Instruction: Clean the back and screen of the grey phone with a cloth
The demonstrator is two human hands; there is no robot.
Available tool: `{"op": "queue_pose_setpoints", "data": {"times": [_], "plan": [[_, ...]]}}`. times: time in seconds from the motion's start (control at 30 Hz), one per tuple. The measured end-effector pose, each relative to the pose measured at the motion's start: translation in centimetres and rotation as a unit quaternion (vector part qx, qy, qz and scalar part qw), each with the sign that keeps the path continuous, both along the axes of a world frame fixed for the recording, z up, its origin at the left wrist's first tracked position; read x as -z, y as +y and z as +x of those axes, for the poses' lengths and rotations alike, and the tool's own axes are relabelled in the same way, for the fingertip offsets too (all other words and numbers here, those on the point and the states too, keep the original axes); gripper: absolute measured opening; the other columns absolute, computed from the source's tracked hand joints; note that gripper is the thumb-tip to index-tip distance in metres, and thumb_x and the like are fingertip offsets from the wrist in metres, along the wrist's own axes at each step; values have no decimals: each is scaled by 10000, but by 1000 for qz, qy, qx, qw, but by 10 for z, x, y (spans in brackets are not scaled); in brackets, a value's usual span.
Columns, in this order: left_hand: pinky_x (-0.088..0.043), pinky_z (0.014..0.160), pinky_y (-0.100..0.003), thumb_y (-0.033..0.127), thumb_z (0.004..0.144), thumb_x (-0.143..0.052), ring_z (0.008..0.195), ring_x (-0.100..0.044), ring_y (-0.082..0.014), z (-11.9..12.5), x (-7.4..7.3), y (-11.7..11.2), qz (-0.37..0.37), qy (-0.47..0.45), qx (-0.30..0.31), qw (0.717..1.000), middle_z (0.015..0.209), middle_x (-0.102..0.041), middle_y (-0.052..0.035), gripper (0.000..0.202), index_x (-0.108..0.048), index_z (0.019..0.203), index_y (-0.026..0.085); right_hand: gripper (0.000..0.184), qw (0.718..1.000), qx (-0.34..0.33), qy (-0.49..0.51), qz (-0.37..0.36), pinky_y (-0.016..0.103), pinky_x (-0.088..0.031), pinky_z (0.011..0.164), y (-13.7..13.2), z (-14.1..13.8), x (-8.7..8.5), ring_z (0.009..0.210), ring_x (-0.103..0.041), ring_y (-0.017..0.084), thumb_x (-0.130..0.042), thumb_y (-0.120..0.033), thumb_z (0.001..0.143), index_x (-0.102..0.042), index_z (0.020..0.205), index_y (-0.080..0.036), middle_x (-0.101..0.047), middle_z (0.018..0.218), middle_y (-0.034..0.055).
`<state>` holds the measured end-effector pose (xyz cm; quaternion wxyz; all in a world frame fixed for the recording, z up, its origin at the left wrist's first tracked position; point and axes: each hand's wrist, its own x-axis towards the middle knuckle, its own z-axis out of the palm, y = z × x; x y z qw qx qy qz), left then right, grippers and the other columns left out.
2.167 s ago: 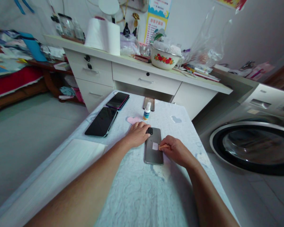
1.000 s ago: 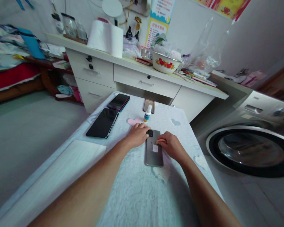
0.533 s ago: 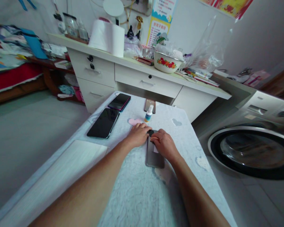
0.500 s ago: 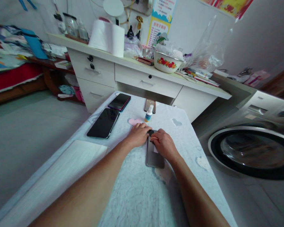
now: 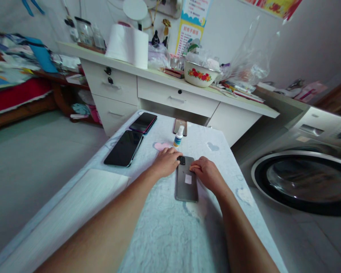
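— Two hands over one phone. What lies nearest you?

— A long pale sheet [image 5: 74,208] along the left edge of the desk [image 5: 147,242]. Beyond it, the grey phone [image 5: 184,191] lies back up, nearer the right edge than the left. My left hand [image 5: 167,163] is half curled, fingertips at its upper left corner; whether they grip or only press, I can't tell. My right hand [image 5: 207,172] pinches a small orange-tan piece [image 5: 193,167] at its right side. Maybe cloth.

— What could go wrong?

— If my left hand eased off, a push from the right might skid the phone. Dragging the piece over the white sticker [image 5: 188,179] could lift a corner.

— And farther off?

— Two dark-screened phones [image 5: 123,148] by the left edge, well apart from my fingers. The spray bottle [image 5: 178,138] stands upright just past my left knuckles; one careless shove forward could topple it onto the brown case [image 5: 179,122] near the far edge.
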<state>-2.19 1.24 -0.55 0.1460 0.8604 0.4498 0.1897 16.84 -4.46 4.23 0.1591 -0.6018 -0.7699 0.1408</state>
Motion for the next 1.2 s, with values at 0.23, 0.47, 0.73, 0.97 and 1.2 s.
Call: {"op": "queue_pose_setpoints", "data": {"times": [0.23, 0.47, 0.73, 0.97, 1.2], "plan": [[-356, 1002, -388, 283, 891, -456, 1132, -468, -238, 0, -1, 0, -5, 1, -1, 1000, 1183, -563, -54, 347, -568, 1219, 253, 137, 1000, 12, 23, 15, 256, -408, 726, -1, 14, 2, 777, -586, 160, -583, -157, 849, -719, 851, -165, -625, 831, 49], [-355, 1005, -400, 280, 892, -453, 1138, -467, -241, -1, -3, 0, -6, 5, 0, 1000, 1193, -559, -61, 350, -565, 1221, 248, 104, 995, -24, 82, -58, 240, -427, 676, -9, 16, -4, 750, -596, 148, -611, -104, 776, -689, 804, -167, -648, 815, 30], [-348, 1023, -401, 277, 891, -454, 1154, -463, -239, -1, -5, -2, -18, 7, -2, 1000, 1192, -558, -59, 355, -562, 1227, 250, 94, 976, -77, 127, -159, 222, -426, 632, -17, 13, -12, 689, -596, 125, -635, -100, 734, -698, 738, -170, -642, 776, 4], [-349, 1026, -402, 248, 886, -450, 1167, -459, -239, -1, -8, -2, -24, 7, -2, 1000, 1201, -555, -58, 359, -557, 1228, 253, 167, 994, -46, 84, -48, 234, -393, 655, -13, 3, -5, 725, -562, 131, -580, -60, 761, -701, 762, -176, -612, 786, 16], [-349, 1028, -405, 254, 881, -460, 1172, -456, -246, -1, -7, -2, -24, 3, -3, 1000, 1203, -556, -61, 361, -560, 1228, 246, 138, 997, 7, 65, 34, 239, -385, 687, -9, -11, 6, 731, -544, 127, -582, -134, 850, -708, 811, -174, -559, 784, 17]]}}
